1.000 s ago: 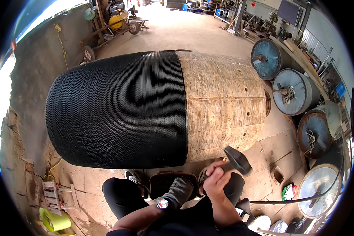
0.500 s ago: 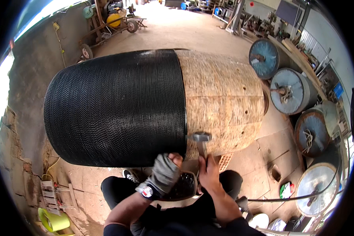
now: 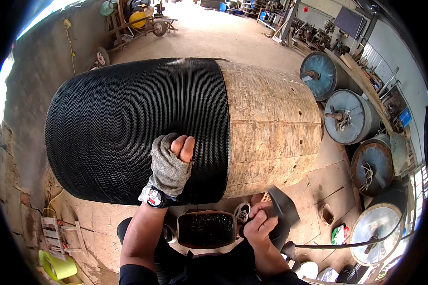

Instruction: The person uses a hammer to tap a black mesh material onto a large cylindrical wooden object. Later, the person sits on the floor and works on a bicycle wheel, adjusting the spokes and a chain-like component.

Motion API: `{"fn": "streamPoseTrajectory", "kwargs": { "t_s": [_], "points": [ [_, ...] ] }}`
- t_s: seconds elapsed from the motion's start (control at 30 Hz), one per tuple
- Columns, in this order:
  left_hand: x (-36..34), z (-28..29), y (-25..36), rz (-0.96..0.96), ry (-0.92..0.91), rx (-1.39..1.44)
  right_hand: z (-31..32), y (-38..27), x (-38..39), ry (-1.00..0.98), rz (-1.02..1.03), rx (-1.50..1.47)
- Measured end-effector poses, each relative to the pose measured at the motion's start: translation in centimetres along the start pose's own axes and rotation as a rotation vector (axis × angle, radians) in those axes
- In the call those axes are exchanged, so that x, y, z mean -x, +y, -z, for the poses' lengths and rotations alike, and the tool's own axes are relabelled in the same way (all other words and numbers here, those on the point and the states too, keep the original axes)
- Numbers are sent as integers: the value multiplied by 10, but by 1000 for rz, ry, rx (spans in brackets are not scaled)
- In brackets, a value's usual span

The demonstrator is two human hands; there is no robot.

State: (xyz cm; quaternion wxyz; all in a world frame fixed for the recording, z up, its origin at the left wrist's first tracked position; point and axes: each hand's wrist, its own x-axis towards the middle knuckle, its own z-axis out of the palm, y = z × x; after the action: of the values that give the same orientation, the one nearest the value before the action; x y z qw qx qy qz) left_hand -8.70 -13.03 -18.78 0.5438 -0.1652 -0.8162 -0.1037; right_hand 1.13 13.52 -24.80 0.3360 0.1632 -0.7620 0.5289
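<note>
A large wooden roller (image 3: 271,123) lies across in front of me. Its left part is wrapped in black, finely ridged strip (image 3: 128,114). Against the wrapped part is my left hand (image 3: 171,164), in a grey glove that leaves two fingertips bare. Its fingers are curled closed; whatever they may hold is hidden. My right hand (image 3: 261,221) grips a hammer, whose head (image 3: 284,207) is blurred near my right knee, below the bare wood. Between my legs sits an open container (image 3: 207,244) with small, dark, glossy pieces in it.
Several metal-ended drums (image 3: 345,116) line the right side, with long planks (image 3: 361,78) above them. A grey wall (image 3: 38,80) stands at left, near a wheeled cart (image 3: 133,31). Low at left are a small wooden frame (image 3: 57,232) and a yellow-green roll (image 3: 57,265).
My left hand has moved up and left, from the lower edge of the black wrapping onto its face. My right hand has lowered the hammer away from the bare wood, to the right.
</note>
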Motion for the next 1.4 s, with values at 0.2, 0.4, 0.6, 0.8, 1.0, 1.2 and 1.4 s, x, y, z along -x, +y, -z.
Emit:
{"fn": "streamPoseTrajectory", "kwargs": {
  "t_s": [0.2, 0.4, 0.6, 0.8, 1.0, 1.2, 1.4],
  "points": [
    [-2, 10, 0, 30, -31, -20, -1, -3, -3, -294, -44, 477],
    [-10, 6, 2, 48, -38, -32, -5, -4, -10, -343, -130, 613],
    [-15, 0, 2, 88, -56, -89, 8, -24, -8, -145, -34, 84],
    [-33, 1, 2, 118, -79, -72, 0, 24, -5, -249, -196, 451],
    [10, 14, 101, 71, -104, 284, 25, 15, 28, -233, -337, 333],
    [48, -7, 130, 216, -182, 382, 40, 17, 29, -273, -330, 348],
    [39, -2, 136, 284, -236, 385, 43, 12, 31, -266, -295, 312]
  ]
}}
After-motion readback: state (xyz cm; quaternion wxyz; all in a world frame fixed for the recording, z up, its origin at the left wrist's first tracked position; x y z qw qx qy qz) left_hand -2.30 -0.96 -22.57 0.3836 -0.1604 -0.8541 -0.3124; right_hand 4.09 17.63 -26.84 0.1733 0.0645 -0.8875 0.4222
